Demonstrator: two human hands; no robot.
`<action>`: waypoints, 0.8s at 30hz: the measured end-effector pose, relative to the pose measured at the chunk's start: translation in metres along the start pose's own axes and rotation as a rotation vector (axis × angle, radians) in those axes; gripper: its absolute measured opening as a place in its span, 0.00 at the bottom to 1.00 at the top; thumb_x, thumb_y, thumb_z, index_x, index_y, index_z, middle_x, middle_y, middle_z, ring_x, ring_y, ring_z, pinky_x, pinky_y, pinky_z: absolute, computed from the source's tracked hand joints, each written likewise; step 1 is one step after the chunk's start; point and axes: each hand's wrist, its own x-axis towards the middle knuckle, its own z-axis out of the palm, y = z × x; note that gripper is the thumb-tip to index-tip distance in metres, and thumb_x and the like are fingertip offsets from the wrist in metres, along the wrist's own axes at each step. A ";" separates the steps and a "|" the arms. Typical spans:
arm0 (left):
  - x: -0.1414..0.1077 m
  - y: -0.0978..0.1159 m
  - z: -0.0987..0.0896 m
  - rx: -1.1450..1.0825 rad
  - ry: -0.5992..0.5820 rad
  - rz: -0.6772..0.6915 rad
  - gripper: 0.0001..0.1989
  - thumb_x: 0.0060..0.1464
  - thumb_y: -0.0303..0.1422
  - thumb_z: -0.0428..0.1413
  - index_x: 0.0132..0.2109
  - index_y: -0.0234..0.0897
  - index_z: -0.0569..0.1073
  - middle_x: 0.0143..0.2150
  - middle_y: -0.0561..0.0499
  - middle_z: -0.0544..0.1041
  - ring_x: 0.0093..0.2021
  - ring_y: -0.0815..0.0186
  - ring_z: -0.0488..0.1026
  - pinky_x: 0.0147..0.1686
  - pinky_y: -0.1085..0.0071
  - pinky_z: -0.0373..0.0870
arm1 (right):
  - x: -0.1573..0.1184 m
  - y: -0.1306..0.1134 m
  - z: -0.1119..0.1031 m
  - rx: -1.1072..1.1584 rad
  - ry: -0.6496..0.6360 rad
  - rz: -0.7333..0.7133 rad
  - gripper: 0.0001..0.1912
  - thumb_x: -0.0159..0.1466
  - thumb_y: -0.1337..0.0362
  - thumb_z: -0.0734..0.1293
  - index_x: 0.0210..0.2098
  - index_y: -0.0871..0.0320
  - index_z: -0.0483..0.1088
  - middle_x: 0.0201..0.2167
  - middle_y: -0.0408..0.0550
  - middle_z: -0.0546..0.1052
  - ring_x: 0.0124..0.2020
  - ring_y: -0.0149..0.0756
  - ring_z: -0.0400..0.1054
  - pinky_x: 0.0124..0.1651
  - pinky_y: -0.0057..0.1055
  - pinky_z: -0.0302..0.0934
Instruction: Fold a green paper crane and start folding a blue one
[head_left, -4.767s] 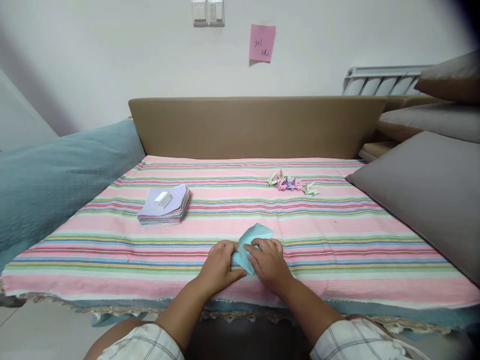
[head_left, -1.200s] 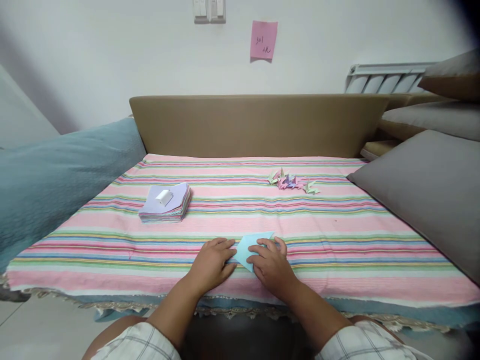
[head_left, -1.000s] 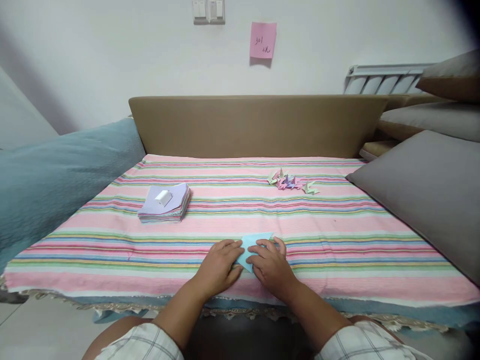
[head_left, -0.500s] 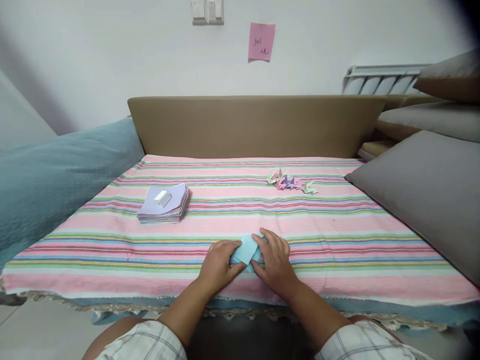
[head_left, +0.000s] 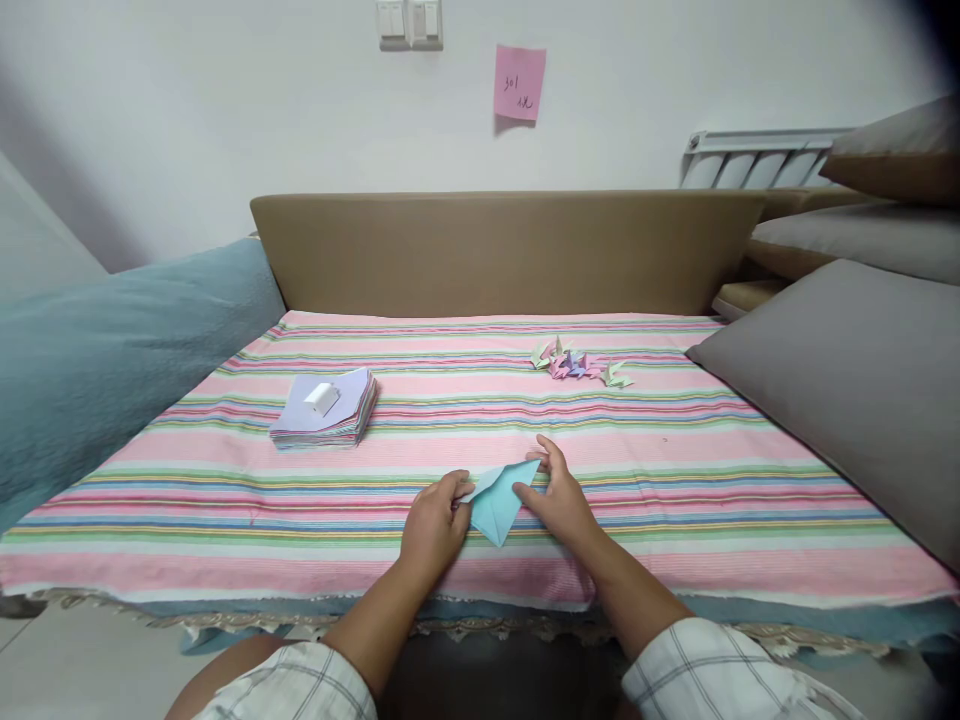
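A partly folded sheet of light blue origami paper (head_left: 498, 510) is held between my two hands, just above the striped cloth. Its lower point aims toward me, and its upper layer stands partly lifted. My left hand (head_left: 437, 522) pinches the left corner between thumb and fingers. On the other side, my right hand (head_left: 559, 500) grips the right corner, thumb in front and fingers behind. Farther back on the cloth lies a cluster of several small folded paper cranes (head_left: 576, 365) in pink, green and purple.
A stack of coloured paper (head_left: 322, 432) with a small white block (head_left: 322, 399) on top stands at the left. The striped cloth (head_left: 225, 480) covers the seat. A blue cushion (head_left: 135, 350) borders the left, grey pillows (head_left: 840, 350) the right, a brown backrest (head_left: 510, 255) the rear.
The paper has gone from lying nearly flat under both hands to being raised and opened, with its upper layer lifted. My right hand has moved slightly outward to the right corner.
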 end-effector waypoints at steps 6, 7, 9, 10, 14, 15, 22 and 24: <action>0.000 0.000 0.000 0.033 0.018 0.002 0.14 0.53 0.30 0.51 0.48 0.39 0.68 0.42 0.51 0.78 0.44 0.61 0.73 0.45 0.64 0.68 | 0.005 -0.001 0.006 0.167 0.040 0.061 0.30 0.52 0.58 0.65 0.54 0.57 0.60 0.33 0.44 0.73 0.36 0.38 0.68 0.41 0.34 0.62; 0.001 0.001 0.000 0.059 0.028 0.000 0.14 0.54 0.31 0.51 0.48 0.39 0.68 0.42 0.50 0.78 0.44 0.61 0.73 0.44 0.64 0.68 | 0.005 -0.002 0.006 0.193 0.043 0.068 0.30 0.51 0.58 0.65 0.53 0.58 0.61 0.31 0.44 0.72 0.34 0.37 0.68 0.39 0.33 0.62; 0.001 0.002 0.000 0.117 0.049 -0.007 0.15 0.55 0.33 0.50 0.49 0.38 0.69 0.41 0.49 0.78 0.42 0.60 0.74 0.42 0.63 0.69 | 0.005 -0.004 0.006 0.240 0.031 0.070 0.27 0.51 0.57 0.65 0.49 0.60 0.64 0.28 0.43 0.71 0.31 0.36 0.67 0.36 0.32 0.62; 0.001 0.002 0.001 0.139 0.058 -0.011 0.16 0.55 0.33 0.50 0.50 0.38 0.69 0.41 0.48 0.78 0.41 0.59 0.74 0.41 0.63 0.70 | 0.005 -0.005 0.005 0.254 0.018 0.065 0.25 0.51 0.56 0.65 0.46 0.60 0.66 0.27 0.43 0.71 0.30 0.35 0.67 0.35 0.31 0.62; 0.001 0.000 0.002 0.166 0.076 -0.010 0.18 0.55 0.33 0.51 0.52 0.38 0.70 0.43 0.47 0.78 0.43 0.58 0.74 0.43 0.62 0.70 | 0.003 -0.006 0.003 0.255 -0.037 0.032 0.14 0.51 0.57 0.66 0.35 0.58 0.70 0.29 0.45 0.74 0.32 0.37 0.68 0.38 0.32 0.62; 0.001 -0.001 0.003 0.165 0.075 -0.005 0.18 0.55 0.33 0.50 0.53 0.38 0.70 0.44 0.47 0.77 0.44 0.58 0.73 0.44 0.61 0.70 | 0.003 -0.007 0.002 0.254 -0.047 0.020 0.13 0.52 0.57 0.66 0.34 0.58 0.71 0.31 0.46 0.75 0.34 0.38 0.69 0.39 0.33 0.62; 0.002 0.001 0.000 0.166 0.006 0.011 0.19 0.57 0.33 0.48 0.55 0.39 0.68 0.47 0.46 0.76 0.46 0.57 0.72 0.47 0.59 0.68 | 0.000 -0.008 0.005 0.280 -0.147 -0.083 0.14 0.56 0.62 0.63 0.40 0.57 0.70 0.37 0.47 0.77 0.38 0.39 0.71 0.43 0.34 0.64; 0.002 0.002 -0.001 0.165 -0.007 0.011 0.20 0.57 0.33 0.47 0.56 0.38 0.67 0.47 0.45 0.76 0.46 0.57 0.72 0.47 0.59 0.67 | -0.001 -0.006 0.005 0.262 -0.163 -0.108 0.15 0.56 0.63 0.62 0.42 0.57 0.69 0.37 0.47 0.77 0.38 0.38 0.70 0.43 0.34 0.64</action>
